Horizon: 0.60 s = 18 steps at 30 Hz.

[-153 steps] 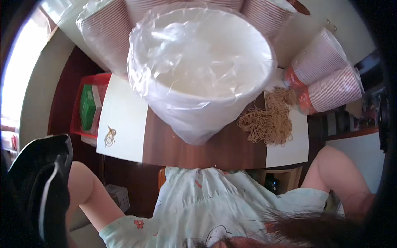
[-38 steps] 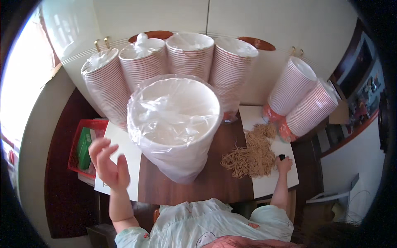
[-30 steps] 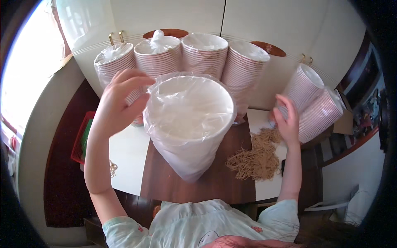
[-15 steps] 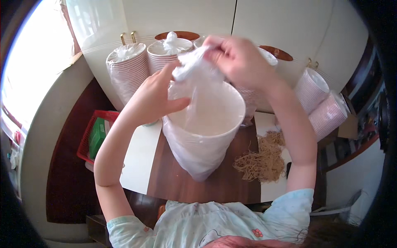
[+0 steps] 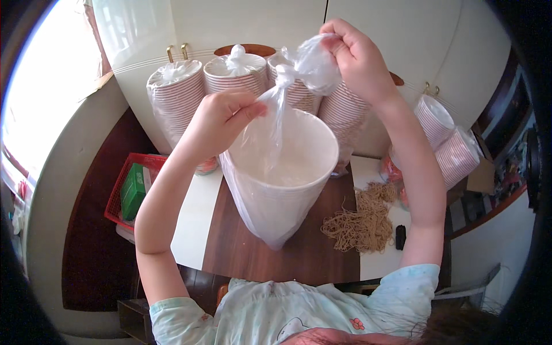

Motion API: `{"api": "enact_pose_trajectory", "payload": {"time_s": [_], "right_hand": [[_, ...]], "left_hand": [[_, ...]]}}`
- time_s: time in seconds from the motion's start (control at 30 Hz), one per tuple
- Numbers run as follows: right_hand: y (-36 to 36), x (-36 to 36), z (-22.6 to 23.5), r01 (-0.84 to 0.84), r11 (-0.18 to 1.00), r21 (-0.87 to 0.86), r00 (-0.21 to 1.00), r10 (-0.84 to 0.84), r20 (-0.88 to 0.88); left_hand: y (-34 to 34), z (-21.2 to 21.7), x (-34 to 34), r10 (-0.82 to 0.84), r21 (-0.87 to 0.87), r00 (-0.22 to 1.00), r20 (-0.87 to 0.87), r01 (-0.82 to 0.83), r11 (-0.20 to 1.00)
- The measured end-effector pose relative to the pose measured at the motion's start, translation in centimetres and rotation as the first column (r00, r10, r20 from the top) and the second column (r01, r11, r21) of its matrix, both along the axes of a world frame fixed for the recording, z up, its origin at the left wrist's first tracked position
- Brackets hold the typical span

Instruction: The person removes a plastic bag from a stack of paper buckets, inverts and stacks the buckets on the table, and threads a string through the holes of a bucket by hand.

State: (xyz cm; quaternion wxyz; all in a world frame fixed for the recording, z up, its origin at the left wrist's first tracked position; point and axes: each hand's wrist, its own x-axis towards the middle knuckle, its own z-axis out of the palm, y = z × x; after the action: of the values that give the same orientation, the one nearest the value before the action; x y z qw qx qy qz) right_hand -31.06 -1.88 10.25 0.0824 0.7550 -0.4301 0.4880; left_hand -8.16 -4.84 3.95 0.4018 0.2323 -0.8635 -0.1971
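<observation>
A stack of large white paper tubs [image 5: 293,155] stands in front of me inside a clear plastic bag [image 5: 253,190]. The bag's neck is twisted up above the tubs' open mouth, with a knot-like bunch in it. My left hand [image 5: 227,118] pinches the film just below that bunch, at the left of the rim. Higher and to the right, my right hand [image 5: 359,60] grips the bag's loose, puffed-out end. Between the two hands the plastic is drawn tight.
Several bagged stacks of tubs [image 5: 175,98] line the cabinet [image 5: 241,23] at the back. More tubs [image 5: 457,155] lean at the right. Tan strings [image 5: 362,224] and a small black object [image 5: 400,237] lie on the table [image 5: 276,259]. A red basket [image 5: 118,192] holds a green box [image 5: 135,190] at left.
My right hand has moved right and up, pulling the bag's end away from my left hand. The bunched film has become a tight knot, and my left hand has closed below it.
</observation>
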Motion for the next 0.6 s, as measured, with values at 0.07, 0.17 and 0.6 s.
{"api": "enact_pose_trajectory", "payload": {"time_s": [0.07, 0.17, 0.6], "right_hand": [[-0.1, -1.0, -0.5, -0.019, 0.996, 0.089, 0.998, 0.014, 0.058], [-0.4, -2.7, -1.0, -0.036, 0.995, 0.096, 0.998, 0.031, 0.048], [5.2, -8.5, 0.1, -0.663, 0.749, 0.009, 0.543, 0.472, 0.695]], "left_hand": [[0.3, 0.0, 0.4, 0.006, 0.037, 0.998, 0.067, -0.008, 0.999], [0.8, -0.2, 0.5, -0.012, 0.023, 0.995, 0.098, 0.010, 1.000], [-1.3, -2.2, 4.5, -0.156, 0.195, 0.985, -0.075, 0.168, 0.966]]}}
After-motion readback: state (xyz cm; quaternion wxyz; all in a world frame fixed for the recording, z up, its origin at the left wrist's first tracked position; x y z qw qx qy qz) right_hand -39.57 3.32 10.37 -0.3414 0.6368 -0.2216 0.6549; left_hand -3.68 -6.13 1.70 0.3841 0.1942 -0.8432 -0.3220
